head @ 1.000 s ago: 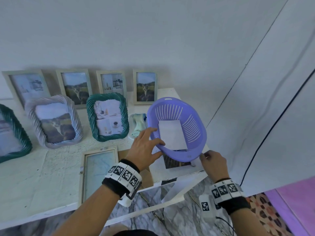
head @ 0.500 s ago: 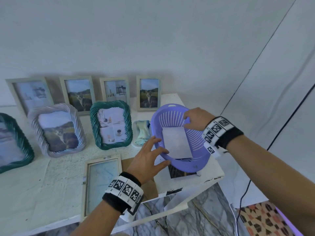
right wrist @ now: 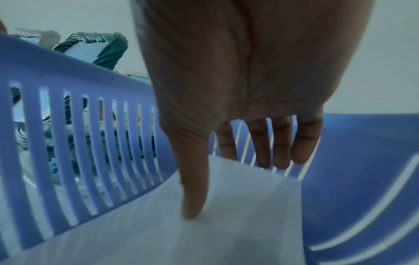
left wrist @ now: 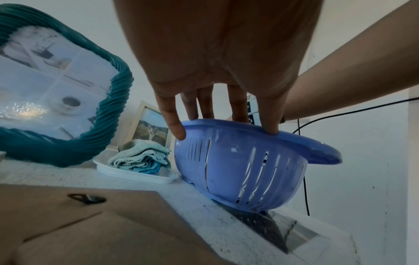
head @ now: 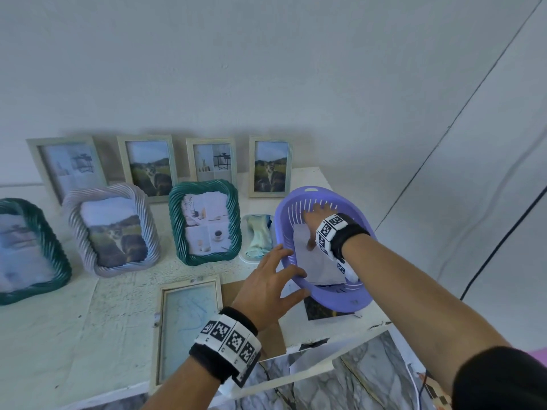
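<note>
**Supervisor:** Report the layout, largest item first.

**Operator:** The bench [head: 59, 335] carries the basket [head: 352, 303] at its right end, close to the edge. The basket sits tilted, with its rim lower on the right. It rests partly on a print [head: 325, 312] that lies flat on the bench. Inside the basket, a sheet [head: 313, 261] lies on the bottom, blank side up.

**Supervisor:** Which hand is nearer the sheet?

**Operator:** My right hand [head: 318, 217]. It is inside the basket, directly over the far half of the sheet. My left hand [head: 266, 288] is at the near-left rim, apart from the sheet.

**Supervisor:** State of each hand.

**Operator:**
- **Left hand:** The fingers are spread and nearly straight, with the tips resting on the rim. It grips nothing.
- **Right hand:** It is extended, with nothing pinched. The thumb [right wrist: 192, 197] has its tip down on the face of the sheet. The fingers [right wrist: 281, 143] reach past the sheet's far short edge toward the slatted wall. I cannot tell whether they touch that edge.

**Supervisor:** Axis of the sheet?

**Operator:** The long axis runs away from me, roughly in line with my right forearm, so the far short edge lies between thumb and fingers. I judge the next move as follows:
1. Draw the fingers back under that edge, against the thumb.
2. Lift the sheet along its axis and clear of the wall.
3. Use the left hand to press on the rim so the tilted basket does not rock or slide on the print.
</note>
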{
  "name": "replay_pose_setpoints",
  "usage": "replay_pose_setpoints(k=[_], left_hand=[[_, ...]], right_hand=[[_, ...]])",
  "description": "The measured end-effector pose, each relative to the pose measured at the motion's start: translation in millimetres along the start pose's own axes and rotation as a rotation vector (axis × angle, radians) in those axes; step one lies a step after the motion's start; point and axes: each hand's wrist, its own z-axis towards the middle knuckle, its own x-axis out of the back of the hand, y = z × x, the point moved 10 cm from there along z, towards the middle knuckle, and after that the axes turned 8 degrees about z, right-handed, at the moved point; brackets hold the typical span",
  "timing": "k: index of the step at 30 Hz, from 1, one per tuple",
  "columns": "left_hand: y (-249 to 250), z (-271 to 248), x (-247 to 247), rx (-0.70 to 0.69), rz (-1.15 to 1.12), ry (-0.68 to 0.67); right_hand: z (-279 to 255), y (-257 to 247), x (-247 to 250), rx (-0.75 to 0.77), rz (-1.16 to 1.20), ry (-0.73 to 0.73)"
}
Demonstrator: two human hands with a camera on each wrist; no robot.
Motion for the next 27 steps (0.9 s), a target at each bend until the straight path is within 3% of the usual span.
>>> replay_pose_setpoints(k=[4,8,14,19,22,24,27], left_hand=[[-9,1,4,0.054,-0.070,-0.020],[-25,5,33,0.123,-0.227,0.114],[-44,4,77,0.288,-0.501,0.209],[-55,-12,95,0.323,-0.841,0.200],[-81,-40,91,0.440,-0.903,0.237],[-102,-64,87,0.538,-0.912,0.274],[-128,-98,80,0.645,-0.898,0.301]], right_hand=[[-22,-1,35,0.041,0.138,0.135],[-59,7,81,0.129,0.419,0.242],[-160,-5,165,0.358,0.651,0.633],[-196,-42,153,0.523,0.955,0.663],[-182,-41,112,0.414,1.212,0.750],[-169,-48,69,0.286,1.380,0.671],[-159,-95,0,0.226,1.574,0.300]])
